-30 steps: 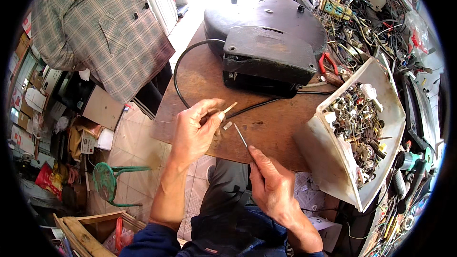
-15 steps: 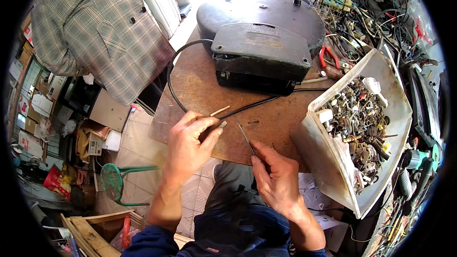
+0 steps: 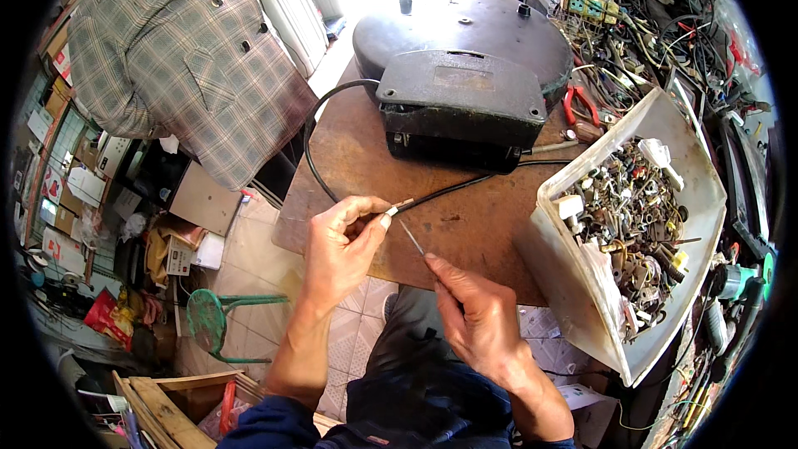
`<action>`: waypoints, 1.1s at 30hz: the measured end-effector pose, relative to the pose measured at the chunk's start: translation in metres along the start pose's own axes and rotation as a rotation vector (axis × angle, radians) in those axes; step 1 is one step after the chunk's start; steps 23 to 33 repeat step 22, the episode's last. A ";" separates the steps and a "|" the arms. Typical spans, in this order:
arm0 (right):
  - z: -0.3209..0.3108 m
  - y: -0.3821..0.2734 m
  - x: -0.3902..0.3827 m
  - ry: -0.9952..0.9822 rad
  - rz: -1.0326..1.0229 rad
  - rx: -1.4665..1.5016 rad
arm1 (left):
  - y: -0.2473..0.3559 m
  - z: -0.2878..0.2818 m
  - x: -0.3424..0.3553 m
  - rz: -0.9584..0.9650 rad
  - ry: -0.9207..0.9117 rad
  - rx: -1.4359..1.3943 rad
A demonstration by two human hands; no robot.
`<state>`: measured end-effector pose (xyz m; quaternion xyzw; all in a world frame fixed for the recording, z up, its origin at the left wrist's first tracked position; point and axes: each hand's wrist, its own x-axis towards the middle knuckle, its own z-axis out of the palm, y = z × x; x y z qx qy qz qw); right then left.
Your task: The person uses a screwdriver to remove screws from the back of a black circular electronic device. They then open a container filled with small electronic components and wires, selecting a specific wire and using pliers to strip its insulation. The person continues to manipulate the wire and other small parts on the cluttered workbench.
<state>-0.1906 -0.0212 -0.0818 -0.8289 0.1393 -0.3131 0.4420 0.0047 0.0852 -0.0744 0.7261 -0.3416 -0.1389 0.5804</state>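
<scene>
My left hand is closed in a pinch over the wooden tabletop. Its fingertips grip a black cable, and a short tan strip sticks out beside them; whether the strip belongs to the cable I cannot tell. Lower right of it, my right hand is closed round a thin grey metal tool, its handle hidden in the palm. The tool's tip points up at the left fingertips, close to the cable. Beyond both hands lies a bulky black rounded housing.
At right, a whitish plastic bin holds a heap of small metal parts. Red-handled pliers lie beside the housing. A person in a plaid coat stands at the far left. A green stool is on the tiled floor.
My right hand has shifted a little up and left, bringing the tool's tip close to my left fingertips. The left hand keeps its pinch, and the tan strip shows less.
</scene>
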 end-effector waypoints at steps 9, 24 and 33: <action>0.004 -0.002 0.003 -0.013 0.037 0.026 | 0.002 0.000 -0.001 -0.010 -0.028 -0.116; 0.002 -0.003 0.000 -0.022 0.053 0.044 | 0.004 0.001 -0.005 -0.021 -0.049 -0.065; 0.002 -0.003 0.000 -0.022 0.053 0.044 | 0.004 0.001 -0.005 -0.021 -0.049 -0.065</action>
